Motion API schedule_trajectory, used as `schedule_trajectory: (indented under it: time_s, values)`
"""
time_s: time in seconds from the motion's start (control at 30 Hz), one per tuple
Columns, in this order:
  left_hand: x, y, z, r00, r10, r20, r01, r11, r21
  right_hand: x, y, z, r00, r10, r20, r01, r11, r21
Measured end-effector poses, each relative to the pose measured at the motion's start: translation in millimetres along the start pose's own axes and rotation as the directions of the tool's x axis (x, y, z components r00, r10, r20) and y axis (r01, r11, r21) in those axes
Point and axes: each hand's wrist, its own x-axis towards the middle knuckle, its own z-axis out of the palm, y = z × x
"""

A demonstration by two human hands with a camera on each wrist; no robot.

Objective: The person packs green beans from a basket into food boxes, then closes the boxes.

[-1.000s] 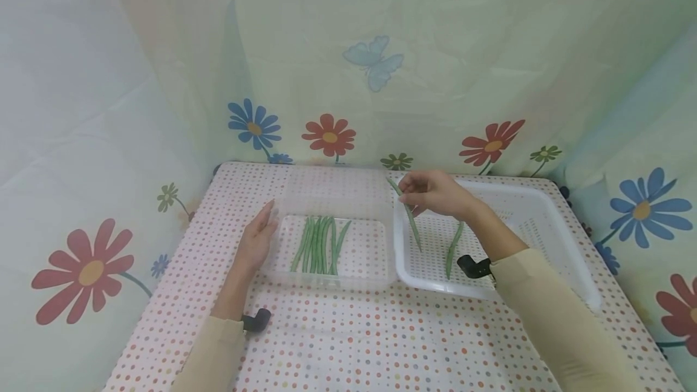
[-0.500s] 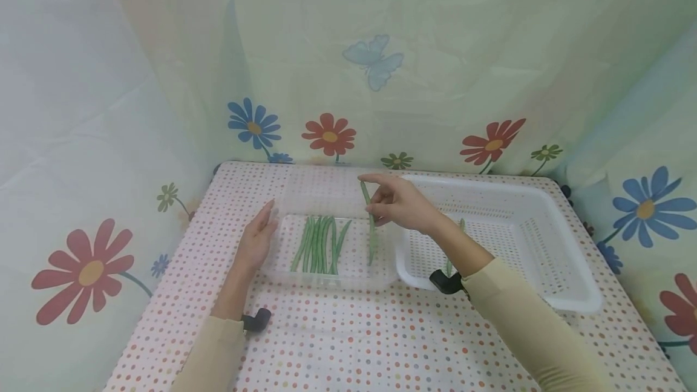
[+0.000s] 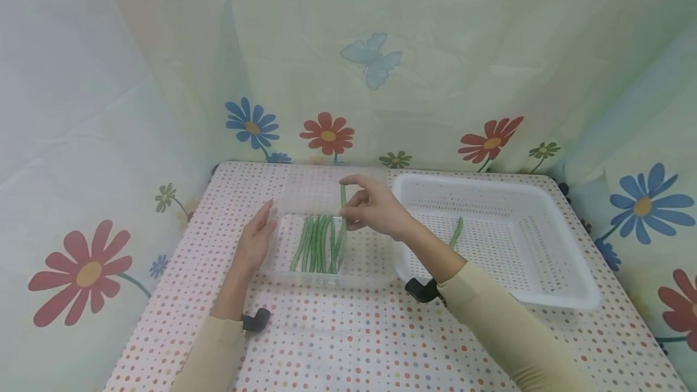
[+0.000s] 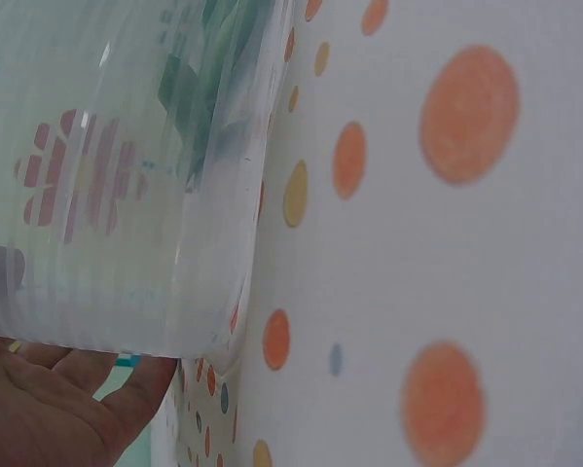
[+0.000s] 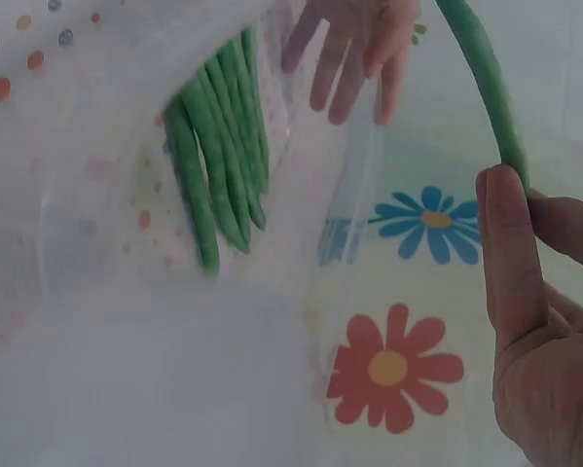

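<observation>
My right hand (image 3: 376, 207) pinches a green bean (image 3: 343, 195) between thumb and fingers, above the clear plastic box (image 3: 370, 280). In the right wrist view that bean (image 5: 488, 83) rises from the fingertips. Several green beans (image 3: 313, 244) lie side by side on the left part of the box floor. My left hand (image 3: 255, 242) rests against the box's left side with its fingers extended; the left wrist view shows those fingers (image 4: 140, 399) at the ribbed wall (image 4: 96, 292). One more bean (image 3: 457, 231) lies in the white basket (image 3: 588, 277), partly hidden by my right forearm.
The perforated basket stands just right of the box. Behind the box rises its clear raised lid (image 3: 310, 189). A dotted cloth (image 3: 327, 337) covers the table, and a flowered curtain (image 3: 425, 77) hangs behind it.
My right hand has carried the bean leftward from over the basket to over the box, close to the row of beans. My left hand has stayed at the box's side.
</observation>
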Motion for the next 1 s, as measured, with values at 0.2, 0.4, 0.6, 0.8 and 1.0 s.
schedule_trajectory:
  time_s: [0.2, 0.4, 0.6, 0.8, 1.0]
  values:
    - [-0.1, 1.1, -0.8, 1.000, 0.001, 0.008, -0.001, 1.000, -0.015, 6.2, 8, 17, 0.997, 0.055, -0.057, -0.060, 0.993, -0.105]
    - [0.1, -0.3, 0.0, 1.000, -0.005, 0.001, 0.005, 1.000, -0.024, 11.3, 25, 28, 0.987, 0.106, -0.124, -0.135, 0.955, -0.262]
    - [0.9, -2.0, -0.4, 1.000, -0.001, -0.001, 0.001, 1.000, -0.022, 14.0, 40, 39, 0.986, 0.140, -0.086, -0.161, 0.928, -0.335]
    - [1.2, -1.9, -0.8, 1.000, -0.001, 0.011, 0.001, 0.999, -0.034, 14.5, 42, 46, 0.983, 0.179, -0.036, -0.179, 0.914, -0.363]
    - [0.7, -0.5, -1.1, 1.000, -0.008, 0.025, 0.010, 0.999, -0.050, 9.9, 38, 44, 0.983, 0.185, 0.013, -0.167, 0.914, -0.369]
